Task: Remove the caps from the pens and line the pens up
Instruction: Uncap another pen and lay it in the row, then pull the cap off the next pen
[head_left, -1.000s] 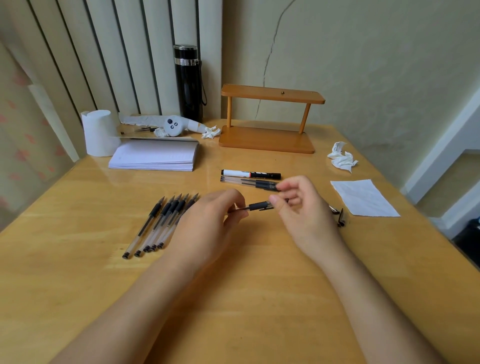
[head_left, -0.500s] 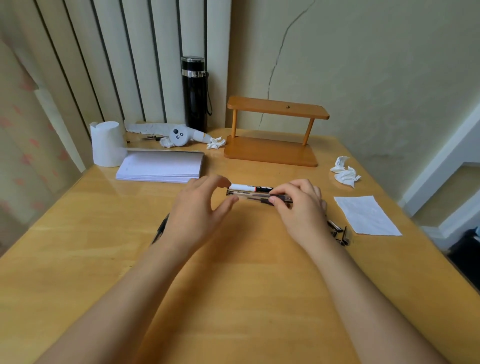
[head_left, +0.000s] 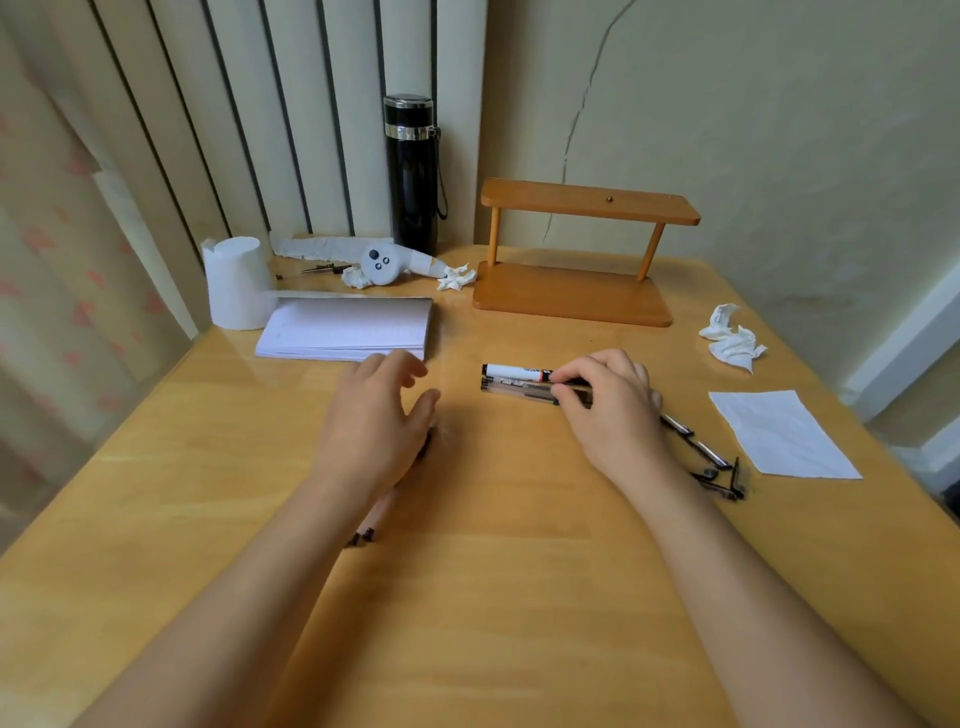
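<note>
While the left hand (head_left: 375, 415) hovers low over the table (head_left: 493, 597) with fingers loosely spread and nothing in it, the right hand (head_left: 610, 402) reaches to the small bundle of capped pens (head_left: 514, 387) lying crosswise at mid-table, its thumb and fingertips pinching the right end of one of them. A marker (head_left: 511, 371) with a white barrel lies just behind those pens, touching or nearly so. Under the left hand and wrist lies the row of uncapped pens (head_left: 366, 535), mostly hidden; only a few dark ends peep out beside the forearm. Off to the right, between the right wrist and a sheet of paper (head_left: 782, 434), the loose caps (head_left: 719, 475) lie scattered.
</note>
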